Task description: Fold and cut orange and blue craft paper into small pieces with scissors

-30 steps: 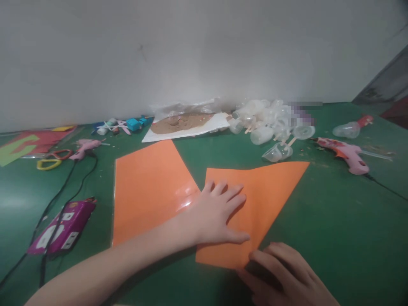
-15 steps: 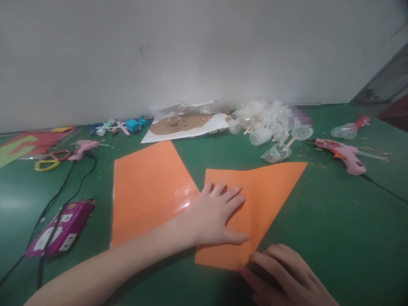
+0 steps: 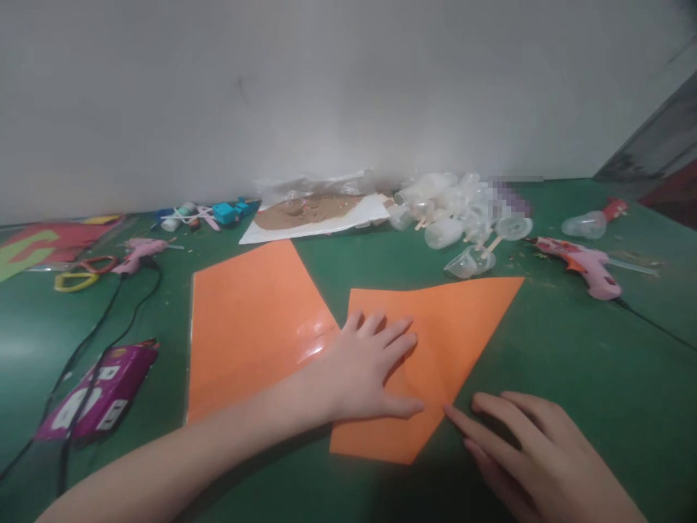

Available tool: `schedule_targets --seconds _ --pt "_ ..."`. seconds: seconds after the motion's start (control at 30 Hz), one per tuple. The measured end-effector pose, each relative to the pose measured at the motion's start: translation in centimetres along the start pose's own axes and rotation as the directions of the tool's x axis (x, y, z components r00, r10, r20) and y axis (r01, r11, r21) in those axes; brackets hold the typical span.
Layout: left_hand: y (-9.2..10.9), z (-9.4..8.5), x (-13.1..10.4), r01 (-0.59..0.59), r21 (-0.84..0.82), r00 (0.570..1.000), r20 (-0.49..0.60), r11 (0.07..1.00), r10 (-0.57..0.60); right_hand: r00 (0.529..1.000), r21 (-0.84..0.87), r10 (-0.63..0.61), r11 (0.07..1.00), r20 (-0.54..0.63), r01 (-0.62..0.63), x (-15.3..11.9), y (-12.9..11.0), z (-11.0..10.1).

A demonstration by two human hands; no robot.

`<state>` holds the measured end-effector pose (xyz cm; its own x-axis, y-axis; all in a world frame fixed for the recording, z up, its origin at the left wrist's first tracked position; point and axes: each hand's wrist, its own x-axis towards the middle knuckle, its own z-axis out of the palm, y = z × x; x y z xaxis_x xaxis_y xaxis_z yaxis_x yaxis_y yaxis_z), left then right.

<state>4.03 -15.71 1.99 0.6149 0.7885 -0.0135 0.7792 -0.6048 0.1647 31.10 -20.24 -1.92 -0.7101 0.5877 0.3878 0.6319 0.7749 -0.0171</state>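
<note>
My left hand [image 3: 373, 363] lies flat with fingers spread on a piece of orange paper [image 3: 462, 312], pressing it to the table. The paper's right side slants down to a point near me; whether that slant is a fold or a cut I cannot tell. At this slanted edge, the index fingertip of my right hand [image 3: 528, 450] touches the paper. Its other fingers are loosely bent and apart, holding nothing. Under my left forearm, more orange paper [image 3: 245, 319] in a shiny clear sleeve lies to the left, partly covered.
Pink glue guns lie at left [image 3: 140, 254] and right [image 3: 591, 265]. A purple box [image 3: 103, 392] sits under black cords. Scissors [image 3: 76, 282] lie by red paper [image 3: 65, 241]. Along the wall are a white tray [image 3: 261, 234] of brown material and several clear plastic cups [image 3: 443, 232].
My right hand has slid up and to the right along the slanted paper edge, away from the bottom corner, which now shows. My left hand stays in place.
</note>
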Motion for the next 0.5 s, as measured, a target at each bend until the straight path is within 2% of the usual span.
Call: schedule_targets --seconds 0.1,0.37,0.5 --pt "0.0 0.0 -0.1 -0.002 0.001 1.000 0.000 1.000 0.002 0.999 -0.049 0.040 0.998 -0.004 -0.040 -0.5 1.0 0.3" --pt "0.0 -0.2 0.0 -0.005 -0.008 1.000 0.008 1.000 0.005 0.999 -0.130 0.032 0.991 -0.011 -0.033 -0.3 4.2 -0.1" --pt "0.1 -0.2 0.0 -0.002 -0.022 1.000 0.014 1.000 0.003 0.994 -0.162 0.101 0.981 -0.029 -0.105 -0.4 5.9 -0.1"
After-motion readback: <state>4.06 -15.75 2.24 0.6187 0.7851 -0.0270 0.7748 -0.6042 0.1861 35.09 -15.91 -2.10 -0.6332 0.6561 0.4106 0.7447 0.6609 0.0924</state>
